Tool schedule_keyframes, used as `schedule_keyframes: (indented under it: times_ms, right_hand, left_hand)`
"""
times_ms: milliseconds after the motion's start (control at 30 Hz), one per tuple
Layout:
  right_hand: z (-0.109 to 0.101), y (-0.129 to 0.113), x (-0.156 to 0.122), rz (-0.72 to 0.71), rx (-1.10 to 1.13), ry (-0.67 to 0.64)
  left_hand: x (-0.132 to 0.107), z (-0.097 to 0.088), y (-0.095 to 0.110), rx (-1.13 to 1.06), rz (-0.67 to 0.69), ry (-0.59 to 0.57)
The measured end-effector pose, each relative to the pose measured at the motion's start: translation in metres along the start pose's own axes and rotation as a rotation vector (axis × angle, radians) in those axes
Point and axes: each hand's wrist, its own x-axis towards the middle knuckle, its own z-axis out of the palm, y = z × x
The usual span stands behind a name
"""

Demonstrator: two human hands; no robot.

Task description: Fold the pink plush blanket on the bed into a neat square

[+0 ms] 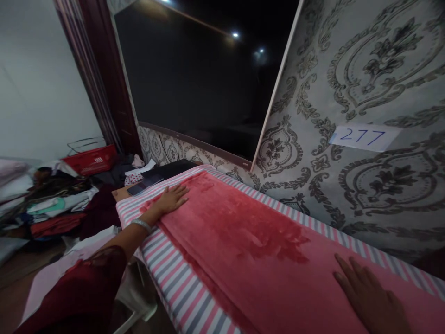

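Observation:
A red plush cloth (243, 232) lies spread along a board covered in pink, white and grey stripes (184, 283). My left hand (172, 198) rests flat on the cloth's far left end, fingers stretched out, a silver bangle (142, 225) on the wrist. My right hand (370, 297) lies flat on the cloth at the lower right, fingers spread. Neither hand holds anything.
A large dark TV screen (205, 74) hangs on the patterned wallpaper, beside a paper label reading 277 (363, 137). A phone (139, 187) lies on a small table past the board. Piled clothes (52, 204) and a red basket (90, 160) sit at the left.

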Motion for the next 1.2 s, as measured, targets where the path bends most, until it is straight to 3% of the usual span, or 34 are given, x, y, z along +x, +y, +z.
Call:
schedule_keyframes:
  times_ms: [67,167,333,533,667,767,867,967,1067,1200]
  right_hand:
    - [0.001,0.002,-0.001,0.008,0.015,0.000]
    - [0.000,0.003,-0.002,0.025,0.006,-0.038]
    - [-0.014,-0.007,0.000,0.099,-0.052,-0.135]
    - [-0.044,-0.036,0.008,0.189,-0.078,-0.205]
    - [-0.071,-0.056,0.011,0.245,-0.046,-0.254]
    - [-0.094,-0.086,0.006,0.253,-0.059,-0.202]
    - [-0.106,-0.132,-0.013,0.113,-0.072,-0.157]
    - [-0.101,-0.174,-0.042,-0.043,-0.089,-0.215]
    - [-0.088,-0.191,-0.065,-0.094,-0.111,-0.232]
    - [-0.077,-0.188,-0.070,-0.110,-0.114,-0.193]
  left_hand:
    - [0.002,0.002,-0.016,-0.003,-0.069,0.000]
    - [0.004,0.008,-0.022,-0.001,-0.098,-0.003]
    - [0.006,0.010,-0.016,0.025,-0.084,-0.011]
    - [0.008,-0.012,-0.005,0.068,-0.111,-0.099]
    - [-0.005,-0.024,0.027,0.061,-0.081,-0.090]
    - [-0.035,-0.017,0.070,-0.020,0.106,-0.043]
    - [-0.072,-0.001,0.111,-0.112,0.328,-0.013]
    - [-0.096,0.011,0.129,-0.143,0.308,-0.021]
    - [-0.099,0.010,0.114,-0.106,0.151,-0.028]
    - [-0.094,-0.001,0.058,-0.037,-0.066,-0.023]
